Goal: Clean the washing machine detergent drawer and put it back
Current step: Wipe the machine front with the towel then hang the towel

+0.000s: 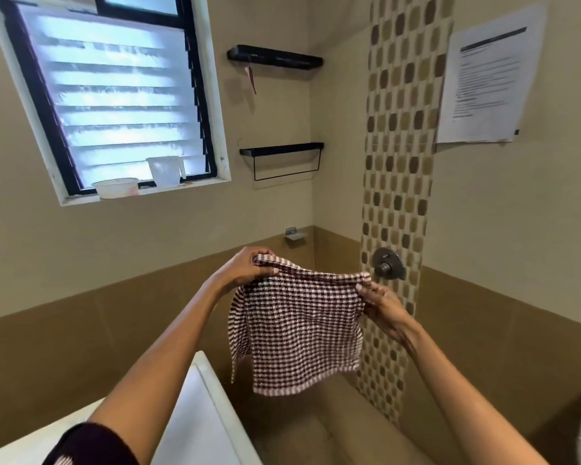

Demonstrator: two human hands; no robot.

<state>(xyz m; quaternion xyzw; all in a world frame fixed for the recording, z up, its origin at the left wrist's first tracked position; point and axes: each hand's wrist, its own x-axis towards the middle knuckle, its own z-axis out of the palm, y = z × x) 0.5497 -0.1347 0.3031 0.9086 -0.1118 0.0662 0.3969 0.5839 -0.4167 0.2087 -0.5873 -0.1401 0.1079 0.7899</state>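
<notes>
two grips raised before the tiled wall corner, checked cloth (296,327) held hanging in the air between them, upper left corner pinched by left grip (245,266), upper right corner pinched by right grip (379,305), round wall valve (387,263) seen just behind right grip

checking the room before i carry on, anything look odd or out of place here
Nothing is spilled or broken. The checked cloth hangs open between the left hand and right hand. Only a small tag dangles from the upper shelf.
</notes>
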